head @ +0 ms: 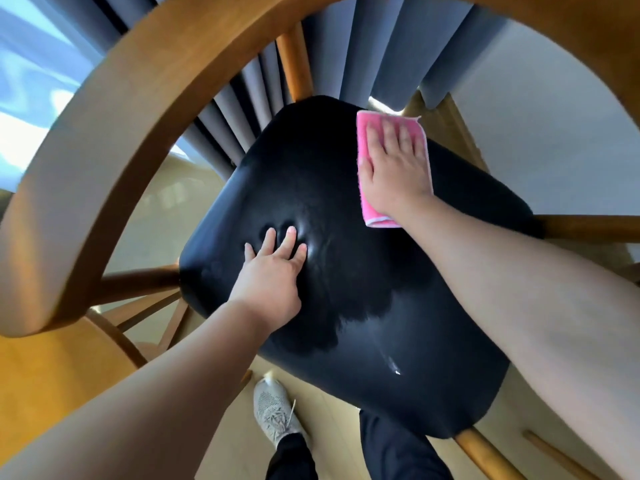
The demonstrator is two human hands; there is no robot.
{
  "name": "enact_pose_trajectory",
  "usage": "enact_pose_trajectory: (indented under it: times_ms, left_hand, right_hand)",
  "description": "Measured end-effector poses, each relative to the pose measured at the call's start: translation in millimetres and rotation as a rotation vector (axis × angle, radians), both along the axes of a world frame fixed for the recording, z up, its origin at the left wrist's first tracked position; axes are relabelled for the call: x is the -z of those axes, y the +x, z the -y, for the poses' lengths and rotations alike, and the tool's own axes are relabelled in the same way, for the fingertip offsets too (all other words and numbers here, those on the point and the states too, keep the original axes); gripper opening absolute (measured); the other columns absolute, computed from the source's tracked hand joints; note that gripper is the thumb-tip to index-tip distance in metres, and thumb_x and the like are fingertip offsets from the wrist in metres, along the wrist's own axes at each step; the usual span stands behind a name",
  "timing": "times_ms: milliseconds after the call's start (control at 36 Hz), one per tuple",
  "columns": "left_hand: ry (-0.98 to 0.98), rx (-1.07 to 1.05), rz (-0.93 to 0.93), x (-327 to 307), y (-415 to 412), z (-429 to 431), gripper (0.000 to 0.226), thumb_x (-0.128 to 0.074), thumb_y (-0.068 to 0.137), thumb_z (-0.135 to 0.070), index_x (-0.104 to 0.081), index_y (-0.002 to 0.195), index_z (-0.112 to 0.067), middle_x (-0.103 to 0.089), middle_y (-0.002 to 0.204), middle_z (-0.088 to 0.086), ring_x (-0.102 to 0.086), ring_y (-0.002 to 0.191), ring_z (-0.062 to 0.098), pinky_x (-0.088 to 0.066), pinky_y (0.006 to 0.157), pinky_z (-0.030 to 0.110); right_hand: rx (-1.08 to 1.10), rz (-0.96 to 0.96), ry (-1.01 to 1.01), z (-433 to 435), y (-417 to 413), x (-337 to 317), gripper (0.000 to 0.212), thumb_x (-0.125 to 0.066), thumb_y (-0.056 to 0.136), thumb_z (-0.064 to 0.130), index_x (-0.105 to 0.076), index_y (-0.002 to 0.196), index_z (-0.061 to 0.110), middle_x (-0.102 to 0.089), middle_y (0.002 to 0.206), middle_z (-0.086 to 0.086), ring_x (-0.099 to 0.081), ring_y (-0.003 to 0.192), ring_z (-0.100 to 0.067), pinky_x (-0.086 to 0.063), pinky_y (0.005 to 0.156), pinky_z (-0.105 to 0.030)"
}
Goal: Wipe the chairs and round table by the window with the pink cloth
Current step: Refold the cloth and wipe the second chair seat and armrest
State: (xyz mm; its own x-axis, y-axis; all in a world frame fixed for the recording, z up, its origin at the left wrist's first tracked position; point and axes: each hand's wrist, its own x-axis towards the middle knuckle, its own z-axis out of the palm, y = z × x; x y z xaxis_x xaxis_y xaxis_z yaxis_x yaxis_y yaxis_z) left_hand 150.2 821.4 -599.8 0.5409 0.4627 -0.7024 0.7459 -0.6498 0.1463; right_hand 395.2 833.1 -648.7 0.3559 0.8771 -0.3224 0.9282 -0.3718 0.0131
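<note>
A wooden chair with a curved backrest [114, 140] and a black padded seat [363, 299] fills the view from above. The pink cloth [372, 209] lies flat on the seat's far right corner. My right hand [394, 168] presses down on the cloth with its fingers spread. My left hand [270, 271] rests flat on the seat's left middle, fingers apart and denting the padding, holding nothing. A damp sheen shows on the seat's near part.
Blue-grey curtains [381, 46] hang behind the chair, with a bright window [31, 71] at far left. A wooden surface [45, 379] sits at lower left. My grey shoe [273, 410] and dark trouser legs stand on the light floor below the seat.
</note>
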Motion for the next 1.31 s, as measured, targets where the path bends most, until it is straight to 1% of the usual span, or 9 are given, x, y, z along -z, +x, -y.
enact_pose_trajectory:
  times_ms: [139, 222, 389, 528, 667, 722, 889, 1084, 1306]
  left_hand:
    - [-0.001, -0.016, -0.007, 3, 1, -1, 0.081, -0.043, 0.081, -0.012, -0.008, 0.153, -0.024, 0.01, 0.16, -0.001, 0.01, 0.146, 0.031, -0.006, 0.116, 0.055]
    - [-0.024, -0.033, -0.013, 2, 2, -3, 0.081, -0.043, 0.081, -0.01, -0.007, 0.153, -0.026, 0.012, 0.16, -0.002, 0.011, 0.146, 0.029, -0.004, 0.117, 0.053]
    - [-0.061, -0.049, -0.012, 0, 1, -7, 0.082, -0.042, 0.082, -0.007, -0.007, 0.152, -0.028, 0.013, 0.159, -0.005, 0.012, 0.146, 0.026, -0.003, 0.118, 0.05]
    - [-0.069, -0.045, 0.006, 0, -1, -7, 0.083, -0.043, 0.082, -0.006, -0.008, 0.152, -0.029, 0.012, 0.159, -0.005, 0.012, 0.146, 0.024, -0.003, 0.118, 0.048]
    - [-0.059, -0.004, 0.028, 3, -7, -6, 0.085, -0.043, 0.081, -0.005, -0.005, 0.153, -0.03, 0.014, 0.159, -0.006, 0.012, 0.146, 0.024, -0.004, 0.119, 0.046]
    - [-0.058, 0.013, 0.039, 3, -9, -8, 0.086, -0.044, 0.08, -0.005, -0.005, 0.152, -0.029, 0.013, 0.159, -0.005, 0.011, 0.146, 0.024, -0.005, 0.119, 0.046]
    - [-0.034, 0.091, 0.06, 6, -14, -13, 0.088, -0.047, 0.079, -0.007, -0.004, 0.153, -0.029, 0.012, 0.16, -0.005, 0.008, 0.147, 0.025, -0.009, 0.119, 0.044]
    - [0.005, 0.129, 0.09, 8, -17, -13, 0.089, -0.049, 0.076, -0.008, -0.007, 0.152, -0.028, 0.008, 0.16, -0.003, 0.005, 0.147, 0.025, -0.013, 0.118, 0.044]
    - [0.028, 0.151, 0.089, 5, -19, -15, 0.091, -0.049, 0.075, -0.008, -0.007, 0.153, -0.03, 0.008, 0.16, -0.005, 0.003, 0.147, 0.022, -0.019, 0.117, 0.039]
  right_hand:
    - [-0.003, -0.029, 0.0, -26, 12, -1, 0.063, -0.012, 0.099, 0.042, -0.011, 0.156, 0.015, -0.021, 0.16, -0.013, -0.022, 0.145, -0.035, -0.014, 0.12, -0.049]
    - [-0.024, -0.036, 0.01, -25, 15, -1, 0.064, -0.014, 0.097, 0.044, -0.015, 0.155, 0.015, -0.024, 0.159, -0.012, -0.025, 0.143, -0.035, -0.017, 0.119, -0.049]
    - [-0.05, -0.056, 0.029, -5, 27, -4, 0.062, -0.013, 0.101, 0.045, -0.01, 0.156, 0.016, -0.018, 0.162, -0.011, -0.018, 0.147, -0.032, -0.007, 0.121, -0.043]
    - [0.039, -0.029, 0.044, 36, 37, -1, 0.063, -0.008, 0.101, 0.045, -0.006, 0.156, 0.014, -0.012, 0.163, -0.012, -0.01, 0.15, -0.028, -0.003, 0.122, -0.043]
    - [0.136, 0.013, 0.017, 77, 23, -1, 0.061, -0.008, 0.103, 0.043, 0.002, 0.156, 0.016, 0.0, 0.164, -0.011, 0.0, 0.151, -0.028, 0.011, 0.118, -0.037]
    - [0.179, 0.024, 0.009, 91, 15, 1, 0.061, -0.008, 0.103, 0.043, 0.002, 0.156, 0.016, 0.0, 0.164, -0.011, 0.001, 0.151, -0.028, 0.01, 0.119, -0.038]
    - [0.309, 0.027, 0.018, 117, -18, 8, 0.063, -0.002, 0.099, 0.045, 0.002, 0.156, 0.017, -0.001, 0.164, -0.011, 0.0, 0.15, -0.031, -0.002, 0.122, -0.047]
    - [0.373, -0.019, 0.009, 145, -88, 3, 0.061, -0.003, 0.1, 0.042, 0.009, 0.155, 0.017, 0.008, 0.163, -0.011, 0.009, 0.15, -0.031, 0.005, 0.122, -0.046]
    - [0.387, -0.08, 0.034, 163, -152, 4, 0.059, -0.003, 0.101, 0.042, 0.016, 0.15, 0.014, 0.01, 0.162, -0.014, 0.011, 0.149, -0.036, 0.006, 0.121, -0.05]
